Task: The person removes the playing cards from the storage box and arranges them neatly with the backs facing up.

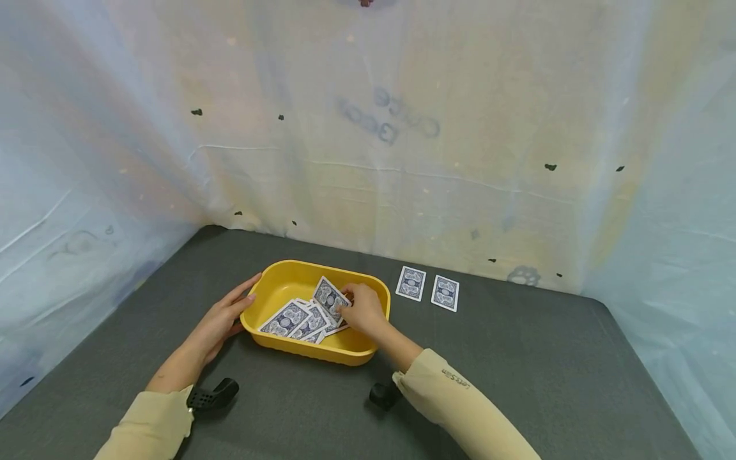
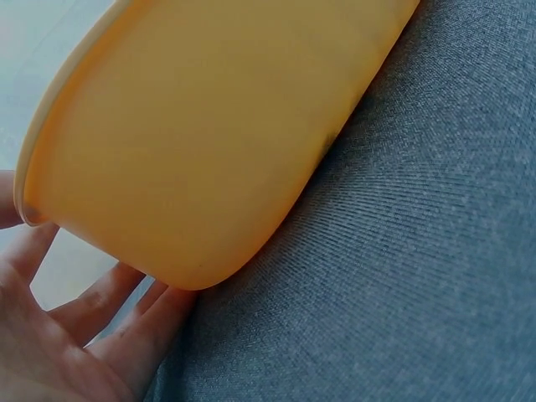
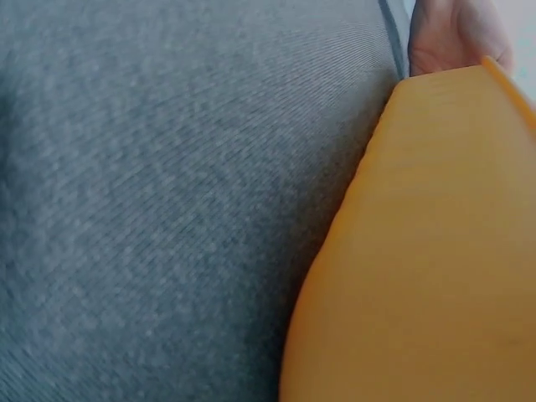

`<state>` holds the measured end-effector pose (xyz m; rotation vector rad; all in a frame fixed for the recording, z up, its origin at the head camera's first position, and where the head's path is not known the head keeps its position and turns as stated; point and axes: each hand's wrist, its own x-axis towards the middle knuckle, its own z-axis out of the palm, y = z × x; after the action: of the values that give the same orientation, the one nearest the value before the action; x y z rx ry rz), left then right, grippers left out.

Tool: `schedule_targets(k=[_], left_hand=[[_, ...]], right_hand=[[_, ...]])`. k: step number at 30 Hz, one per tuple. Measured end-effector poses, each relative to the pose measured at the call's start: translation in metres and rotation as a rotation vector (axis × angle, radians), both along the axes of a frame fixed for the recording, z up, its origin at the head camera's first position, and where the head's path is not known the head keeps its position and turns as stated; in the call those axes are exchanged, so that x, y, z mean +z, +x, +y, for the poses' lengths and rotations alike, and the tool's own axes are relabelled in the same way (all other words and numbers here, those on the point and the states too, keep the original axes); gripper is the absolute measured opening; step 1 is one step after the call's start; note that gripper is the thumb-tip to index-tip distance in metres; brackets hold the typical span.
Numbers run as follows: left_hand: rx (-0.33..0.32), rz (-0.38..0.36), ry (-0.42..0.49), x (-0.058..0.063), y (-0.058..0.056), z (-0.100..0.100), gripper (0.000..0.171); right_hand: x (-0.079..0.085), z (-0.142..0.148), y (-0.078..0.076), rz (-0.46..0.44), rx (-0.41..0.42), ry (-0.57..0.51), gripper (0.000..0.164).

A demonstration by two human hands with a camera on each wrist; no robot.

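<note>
A yellow plastic tub (image 1: 317, 351) sits on the dark grey table, with several blue-backed playing cards (image 1: 285, 318) piled face down inside. My left hand (image 1: 218, 324) holds the tub's left end, a fingertip over the rim and other fingers against the outer wall. In the left wrist view, fingers of the left hand (image 2: 92, 335) spread against the tub's end wall (image 2: 193, 151). Reaching over the tub, my right hand (image 1: 365, 311) pinches a tilted playing card (image 1: 329, 298) above the pile. Only the tub's outer side (image 3: 419, 243) and part of the left hand (image 3: 459, 38) show in the right wrist view.
Two more playing cards lie face down on the table to the right of the tub, a left one (image 1: 411, 283) and a right one (image 1: 445, 293). Pale plastic sheeting (image 1: 368, 191) hangs behind the table and at both sides. Black straps with devices (image 1: 213, 395) sit on my wrists.
</note>
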<state>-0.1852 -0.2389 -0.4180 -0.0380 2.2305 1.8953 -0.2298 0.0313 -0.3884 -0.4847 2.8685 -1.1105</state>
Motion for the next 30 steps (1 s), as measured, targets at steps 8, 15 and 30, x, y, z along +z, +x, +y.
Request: schedule_targets(k=[8,15,30], left_hand=[[0.001,0.000,-0.003,0.000,0.000,0.001,0.060],[0.001,-0.003,-0.002,0.000,0.000,0.000,0.062],[0.005,0.002,-0.010,0.000,0.000,0.001,0.061]], right_hand=[[0.010,0.005,0.003,-0.075,-0.037,-0.103,0.053],[0.017,0.014,0.008,-0.092,-0.020,-0.230,0.074],[0.020,0.032,0.016,-0.184,-0.009,-0.508,0.073]])
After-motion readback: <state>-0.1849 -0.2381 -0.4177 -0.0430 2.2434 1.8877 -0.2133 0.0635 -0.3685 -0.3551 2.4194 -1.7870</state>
